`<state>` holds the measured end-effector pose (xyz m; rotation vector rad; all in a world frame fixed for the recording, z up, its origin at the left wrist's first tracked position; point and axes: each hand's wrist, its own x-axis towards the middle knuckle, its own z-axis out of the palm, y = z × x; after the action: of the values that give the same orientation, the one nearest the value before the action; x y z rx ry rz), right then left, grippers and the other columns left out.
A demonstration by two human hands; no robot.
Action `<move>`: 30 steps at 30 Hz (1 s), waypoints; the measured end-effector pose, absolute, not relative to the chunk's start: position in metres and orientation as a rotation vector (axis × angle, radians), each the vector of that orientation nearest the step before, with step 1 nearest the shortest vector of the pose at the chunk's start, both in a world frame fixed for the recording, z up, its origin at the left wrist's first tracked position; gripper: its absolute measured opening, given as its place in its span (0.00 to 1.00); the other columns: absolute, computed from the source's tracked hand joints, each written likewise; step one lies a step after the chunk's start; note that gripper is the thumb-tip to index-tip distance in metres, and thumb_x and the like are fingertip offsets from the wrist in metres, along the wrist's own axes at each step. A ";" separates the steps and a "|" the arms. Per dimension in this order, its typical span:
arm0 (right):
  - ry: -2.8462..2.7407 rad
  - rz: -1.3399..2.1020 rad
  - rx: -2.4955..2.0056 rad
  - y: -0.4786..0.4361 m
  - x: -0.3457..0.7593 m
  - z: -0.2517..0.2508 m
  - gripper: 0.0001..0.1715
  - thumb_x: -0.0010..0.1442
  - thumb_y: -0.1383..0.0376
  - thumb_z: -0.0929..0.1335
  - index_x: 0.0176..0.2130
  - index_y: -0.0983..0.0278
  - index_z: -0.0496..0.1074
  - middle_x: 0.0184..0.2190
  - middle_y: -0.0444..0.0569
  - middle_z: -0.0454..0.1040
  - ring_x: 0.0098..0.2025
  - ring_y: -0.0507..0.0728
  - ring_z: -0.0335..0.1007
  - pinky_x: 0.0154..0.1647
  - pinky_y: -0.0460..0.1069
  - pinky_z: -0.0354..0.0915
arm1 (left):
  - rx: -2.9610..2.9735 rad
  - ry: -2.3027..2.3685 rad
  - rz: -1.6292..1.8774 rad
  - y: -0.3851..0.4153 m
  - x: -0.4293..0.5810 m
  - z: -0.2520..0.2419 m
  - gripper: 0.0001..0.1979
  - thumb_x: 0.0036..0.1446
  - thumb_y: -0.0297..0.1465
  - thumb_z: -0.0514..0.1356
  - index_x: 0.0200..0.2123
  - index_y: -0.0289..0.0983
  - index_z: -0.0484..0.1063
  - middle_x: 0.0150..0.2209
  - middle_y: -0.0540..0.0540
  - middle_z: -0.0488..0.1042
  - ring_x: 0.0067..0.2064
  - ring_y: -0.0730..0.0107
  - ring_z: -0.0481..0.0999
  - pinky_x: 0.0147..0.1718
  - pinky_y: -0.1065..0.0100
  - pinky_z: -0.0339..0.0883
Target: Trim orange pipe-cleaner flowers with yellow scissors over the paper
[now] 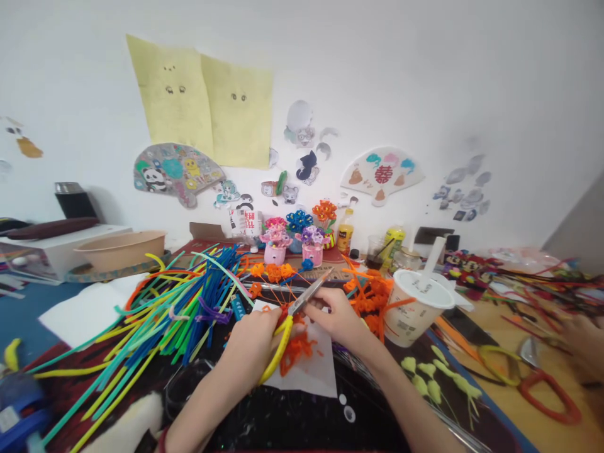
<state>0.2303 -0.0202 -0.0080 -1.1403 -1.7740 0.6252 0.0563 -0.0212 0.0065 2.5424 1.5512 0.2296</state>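
At the craft desk, a left hand is gripping yellow-handled scissors.
A right hand is half-curling near the blades, its grip unclear; a paper fan is showing a red 囍.

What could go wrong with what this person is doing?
The steel blades of the yellow-handled scissors in the left hand sit right beside the right hand, so a slip might nick it. The lidded paper cup stands close to that hand, so a bump could tip it over. The orange pipe cleaner pieces lie loose on the white paper, so they might get knocked off.
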 end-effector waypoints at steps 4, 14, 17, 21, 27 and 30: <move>-1.775 0.579 -1.156 -0.022 0.231 -0.007 0.09 0.54 0.67 0.65 0.26 0.67 0.74 0.17 0.41 0.62 0.21 0.49 0.54 0.21 0.44 0.52 | 2.537 1.558 0.224 -0.022 0.057 0.009 0.21 0.61 0.45 0.45 0.37 0.37 0.69 0.32 0.41 0.77 0.35 0.57 0.78 0.27 0.68 0.59; -1.825 0.593 -1.139 -0.024 0.230 -0.003 0.09 0.55 0.69 0.64 0.27 0.67 0.73 0.18 0.42 0.63 0.21 0.50 0.55 0.22 0.44 0.54 | 2.510 1.589 0.184 -0.026 0.059 0.012 0.15 0.60 0.42 0.48 0.38 0.37 0.67 0.33 0.42 0.78 0.36 0.54 0.78 0.27 0.67 0.60; -1.862 0.573 -1.127 -0.024 0.228 -0.004 0.09 0.56 0.69 0.64 0.27 0.67 0.73 0.19 0.43 0.66 0.22 0.50 0.57 0.23 0.44 0.56 | 2.509 1.590 0.189 -0.025 0.059 0.010 0.17 0.61 0.42 0.46 0.39 0.38 0.67 0.33 0.42 0.78 0.36 0.55 0.78 0.28 0.67 0.60; -1.875 0.526 -1.158 -0.023 0.227 -0.005 0.09 0.55 0.70 0.64 0.25 0.67 0.72 0.18 0.43 0.66 0.21 0.50 0.58 0.23 0.44 0.55 | 2.533 1.609 0.171 -0.024 0.060 0.008 0.23 0.61 0.47 0.42 0.40 0.38 0.67 0.32 0.41 0.78 0.35 0.54 0.78 0.27 0.67 0.61; -1.891 0.511 -1.157 -0.022 0.228 -0.006 0.09 0.55 0.70 0.64 0.26 0.67 0.72 0.18 0.43 0.67 0.21 0.51 0.60 0.23 0.44 0.56 | 2.533 1.634 0.173 -0.023 0.059 0.010 0.25 0.60 0.49 0.42 0.39 0.37 0.70 0.31 0.38 0.77 0.35 0.52 0.78 0.27 0.66 0.60; -1.866 0.558 -1.139 -0.021 0.228 -0.007 0.10 0.56 0.69 0.64 0.27 0.67 0.72 0.20 0.43 0.68 0.22 0.50 0.59 0.23 0.44 0.56 | 2.516 1.619 0.209 -0.022 0.059 0.010 0.24 0.61 0.48 0.43 0.36 0.38 0.70 0.30 0.39 0.76 0.34 0.53 0.77 0.27 0.67 0.59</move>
<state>0.2280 -0.0215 -0.0069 -1.1391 -1.8660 0.5583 0.0586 -0.0224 0.0100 2.5165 1.6195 0.2093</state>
